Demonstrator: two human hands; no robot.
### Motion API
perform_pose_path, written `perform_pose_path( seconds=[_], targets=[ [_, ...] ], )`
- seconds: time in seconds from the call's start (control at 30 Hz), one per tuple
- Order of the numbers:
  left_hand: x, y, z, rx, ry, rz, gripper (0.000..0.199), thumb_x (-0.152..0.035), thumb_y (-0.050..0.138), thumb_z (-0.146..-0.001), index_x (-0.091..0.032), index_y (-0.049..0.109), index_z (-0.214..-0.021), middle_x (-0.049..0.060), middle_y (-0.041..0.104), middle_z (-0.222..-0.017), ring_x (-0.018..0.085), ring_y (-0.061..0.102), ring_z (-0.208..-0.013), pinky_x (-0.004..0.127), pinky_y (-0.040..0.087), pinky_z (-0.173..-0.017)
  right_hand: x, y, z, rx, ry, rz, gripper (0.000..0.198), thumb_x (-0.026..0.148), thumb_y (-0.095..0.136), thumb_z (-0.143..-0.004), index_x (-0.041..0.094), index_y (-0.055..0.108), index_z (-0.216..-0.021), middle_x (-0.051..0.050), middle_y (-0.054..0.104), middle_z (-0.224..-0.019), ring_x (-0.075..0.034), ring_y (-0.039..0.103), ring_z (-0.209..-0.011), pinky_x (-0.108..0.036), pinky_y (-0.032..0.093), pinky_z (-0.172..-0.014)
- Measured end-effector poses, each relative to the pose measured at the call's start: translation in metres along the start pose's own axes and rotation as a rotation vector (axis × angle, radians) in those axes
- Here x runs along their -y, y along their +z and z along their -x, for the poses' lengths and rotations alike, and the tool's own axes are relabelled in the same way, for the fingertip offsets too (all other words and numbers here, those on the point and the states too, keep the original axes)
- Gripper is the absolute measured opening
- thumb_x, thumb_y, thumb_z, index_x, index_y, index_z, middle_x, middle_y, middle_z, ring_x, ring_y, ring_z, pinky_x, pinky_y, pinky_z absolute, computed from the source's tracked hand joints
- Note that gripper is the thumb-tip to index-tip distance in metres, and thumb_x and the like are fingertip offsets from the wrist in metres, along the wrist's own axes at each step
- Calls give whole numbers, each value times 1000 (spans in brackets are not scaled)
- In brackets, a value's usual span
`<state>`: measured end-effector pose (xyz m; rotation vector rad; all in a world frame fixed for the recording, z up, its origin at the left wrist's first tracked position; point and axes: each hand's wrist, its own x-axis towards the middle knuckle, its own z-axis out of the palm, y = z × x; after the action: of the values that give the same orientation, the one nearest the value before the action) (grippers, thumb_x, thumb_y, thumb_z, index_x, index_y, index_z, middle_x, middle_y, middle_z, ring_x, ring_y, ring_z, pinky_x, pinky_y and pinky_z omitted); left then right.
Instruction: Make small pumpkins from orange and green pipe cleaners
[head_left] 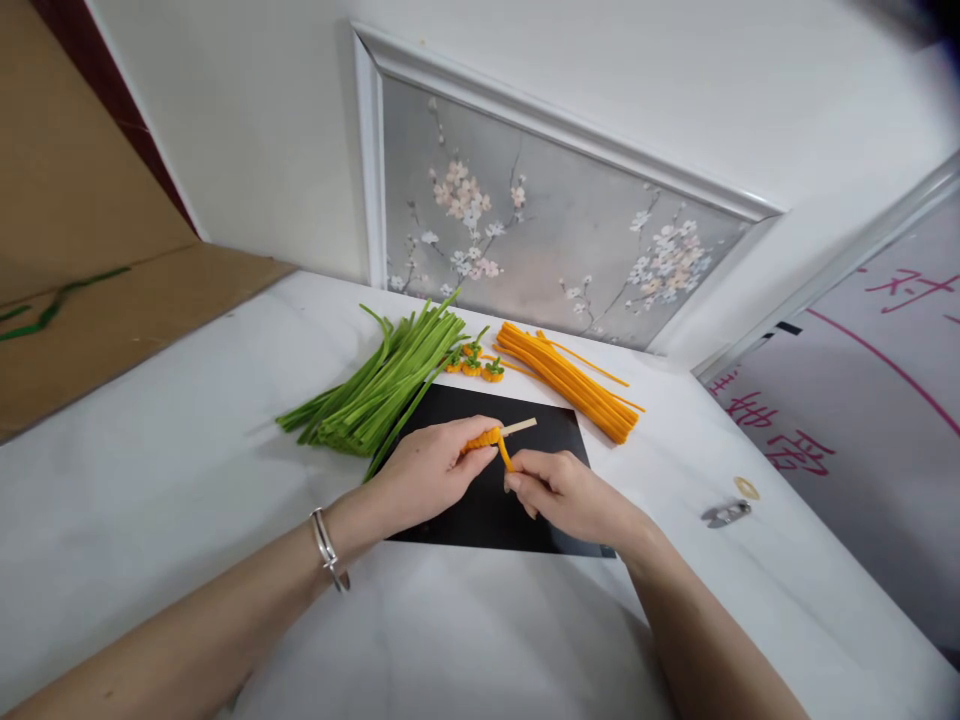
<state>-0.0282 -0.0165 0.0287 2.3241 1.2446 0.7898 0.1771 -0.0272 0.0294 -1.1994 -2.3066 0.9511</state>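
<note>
Over the black mat, my left hand pinches a thin pale stick wound with coils of orange pipe cleaner. The stick's bare end points up to the right. My right hand is closed on the loose tail of that orange pipe cleaner, which runs down from the coil to its fingertips. Several small orange pieces with green tops sit just behind the mat. Part of the coil is hidden under my left fingers.
A bundle of green pipe cleaners lies at the left, partly over the mat. Orange pipe cleaners lie back right. Small thread snips and a yellowish ring rest at the right. A framed blossom picture and a whiteboard stand behind.
</note>
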Motion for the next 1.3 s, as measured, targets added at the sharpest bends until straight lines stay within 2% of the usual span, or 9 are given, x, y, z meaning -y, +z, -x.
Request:
perform_pose_path(
  seconds=[0.13, 0.37, 0.53, 0.63, 0.83, 0.97, 1.07, 1.17, 1.3],
  targets=[
    [-1, -2, -1, -24, -31, -17, 28, -33, 40, -95, -27, 56, -117, -5, 64, -69, 13, 59, -58, 22, 39, -52, 2, 1, 1, -73, -23, 189, 22, 20, 40, -95, 21, 53, -77, 4, 58, -61, -11, 54, -55, -22, 40, -57],
    [0, 1, 1, -81, 2, -232, 21, -28, 39, -96, -25, 60, -99, -2, 68, -80, 17, 62, -70, 26, 41, -60, 13, 10, 4, -289, -165, 778, 24, 17, 39, -95, 18, 55, -77, 0, 58, -61, -14, 53, -53, -28, 28, -55],
    [0, 5, 3, -95, 93, -374, 17, -23, 46, -93, -25, 62, -97, 0, 67, -79, 19, 61, -73, 27, 40, -59, 16, 8, 4, -412, -302, 815, 27, 16, 37, -96, 17, 56, -76, 0, 59, -61, -13, 52, -52, -29, 29, -57],
    [-3, 5, 3, -64, 164, -416, 16, -21, 48, -92, -24, 63, -98, 1, 68, -80, 19, 60, -74, 29, 39, -58, 14, 3, 4, -450, -286, 767, 27, 20, 38, -98, 18, 59, -82, -2, 63, -68, -13, 53, -55, -28, 32, -58],
    [-5, 4, 2, -62, 208, -457, 22, -34, 46, -95, -23, 64, -92, 0, 67, -75, 18, 57, -71, 29, 36, -56, 9, -3, 5, -475, -233, 552, 23, 25, 42, -98, 19, 63, -91, -3, 63, -78, -14, 57, -66, -25, 41, -64],
    [-4, 4, 2, -68, 240, -477, 27, -36, 45, -95, -22, 63, -82, -1, 64, -68, 17, 55, -67, 30, 32, -54, 6, -5, 2, -488, -242, 362, 19, 24, 47, -95, 20, 64, -89, -3, 62, -81, -15, 58, -73, -26, 45, -69],
    [-4, 4, 2, -57, 296, -484, 26, -35, 47, -95, -22, 62, -77, -1, 61, -65, 17, 54, -65, 30, 30, -53, 2, -7, -1, -477, -196, 189, 16, 26, 52, -92, 21, 65, -87, -2, 60, -79, -14, 56, -71, -26, 45, -65],
    [-3, 5, 2, -50, 354, -462, 24, -34, 48, -94, -22, 62, -79, -1, 61, -66, 17, 53, -65, 29, 31, -54, -3, -10, -6, -409, -103, -18, 18, 34, 56, -90, 20, 64, -85, 1, 55, -70, -12, 48, -61, -24, 39, -56],
    [-1, 7, 3, -87, 376, -439, 20, -36, 50, -93, -21, 63, -94, -1, 60, -68, 16, 54, -64, 28, 33, -54, -15, -12, -11, -161, -5, -415, 30, 46, 55, -88, 19, 59, -78, 5, 44, -61, -9, 38, -54, -23, 32, -51]
  ],
)
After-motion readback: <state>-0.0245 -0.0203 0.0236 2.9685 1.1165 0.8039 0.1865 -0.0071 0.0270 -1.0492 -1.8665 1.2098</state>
